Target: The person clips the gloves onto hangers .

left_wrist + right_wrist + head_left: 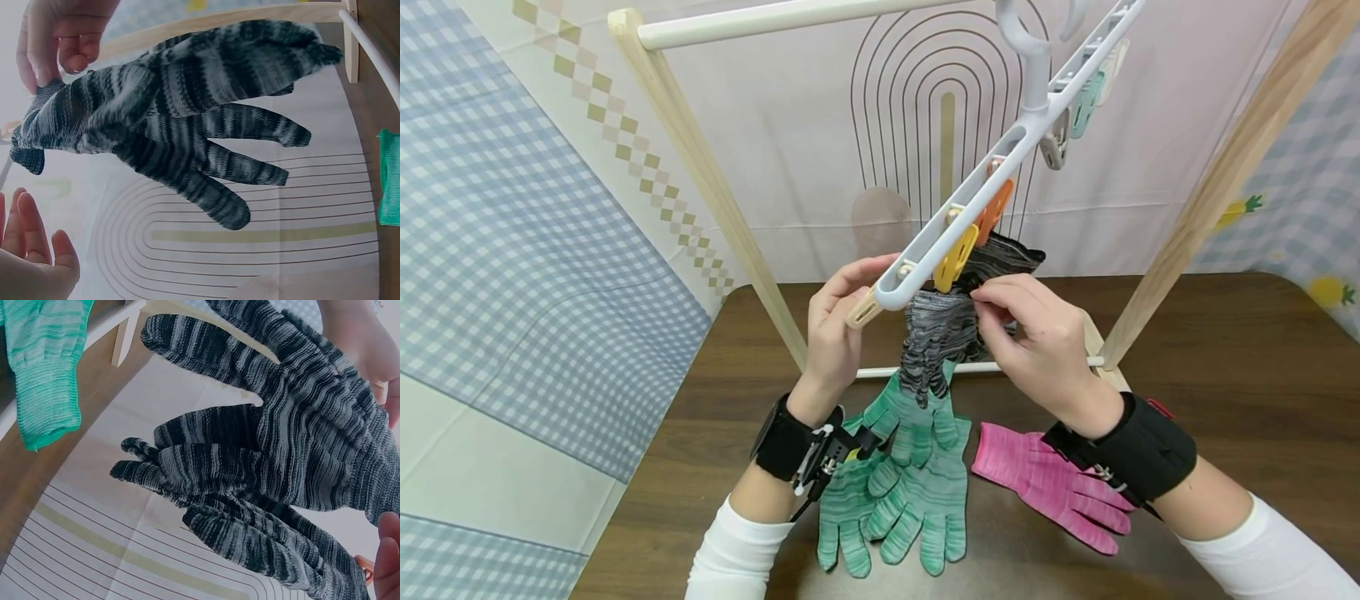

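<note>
A grey-and-black striped glove [936,342] [187,119] [281,456] hangs fingers down below a tilted white clip hanger [1000,167]. My right hand [992,308] [56,50] pinches the glove's cuff just beneath the yellow clip [955,258]. An orange clip [992,212] sits next to it. At the hanger's low end my left hand [850,292] holds the hanger by a beige clip [862,310], with the thumb in front and the fingers behind. In the left wrist view only the left fingertips [31,250] show at the bottom left.
Two green gloves [902,487] [44,369] and a pink glove [1045,483] lie on the dark wooden table [1225,375] between my forearms. The hanger hangs from a wooden drying rack [700,158] with a white top rod. Patterned cloth backs the scene.
</note>
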A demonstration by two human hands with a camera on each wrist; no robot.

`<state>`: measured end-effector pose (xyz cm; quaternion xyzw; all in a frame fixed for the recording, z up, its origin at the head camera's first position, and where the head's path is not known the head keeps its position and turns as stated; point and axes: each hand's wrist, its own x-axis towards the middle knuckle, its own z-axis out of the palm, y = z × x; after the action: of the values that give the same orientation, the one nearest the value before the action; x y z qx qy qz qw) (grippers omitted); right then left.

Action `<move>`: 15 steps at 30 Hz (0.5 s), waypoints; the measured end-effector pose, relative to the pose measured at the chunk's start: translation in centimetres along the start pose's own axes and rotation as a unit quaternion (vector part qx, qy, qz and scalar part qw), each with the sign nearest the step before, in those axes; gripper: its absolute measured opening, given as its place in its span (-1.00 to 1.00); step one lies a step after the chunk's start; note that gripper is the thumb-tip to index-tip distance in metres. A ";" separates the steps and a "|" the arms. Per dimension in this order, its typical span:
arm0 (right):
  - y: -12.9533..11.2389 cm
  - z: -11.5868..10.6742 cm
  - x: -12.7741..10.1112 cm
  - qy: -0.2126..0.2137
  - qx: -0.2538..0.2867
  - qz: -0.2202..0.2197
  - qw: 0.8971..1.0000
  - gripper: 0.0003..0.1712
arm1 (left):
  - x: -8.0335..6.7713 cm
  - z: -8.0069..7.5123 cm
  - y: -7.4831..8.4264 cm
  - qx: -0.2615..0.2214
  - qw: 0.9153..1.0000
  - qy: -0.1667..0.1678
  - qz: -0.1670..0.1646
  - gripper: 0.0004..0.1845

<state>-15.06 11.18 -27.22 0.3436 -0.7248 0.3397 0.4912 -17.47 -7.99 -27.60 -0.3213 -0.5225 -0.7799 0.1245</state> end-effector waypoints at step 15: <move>0.1 0.0 -0.1 0.001 -0.001 -0.002 1.000 -0.79 | -0.1 0.4 0.9 0.012 0.998 -0.025 0.048 -0.69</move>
<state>-15.10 11.25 -27.33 0.3440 -0.7238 0.3385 0.4932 -16.78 -8.07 -26.90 -0.3639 -0.5187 -0.7586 0.1521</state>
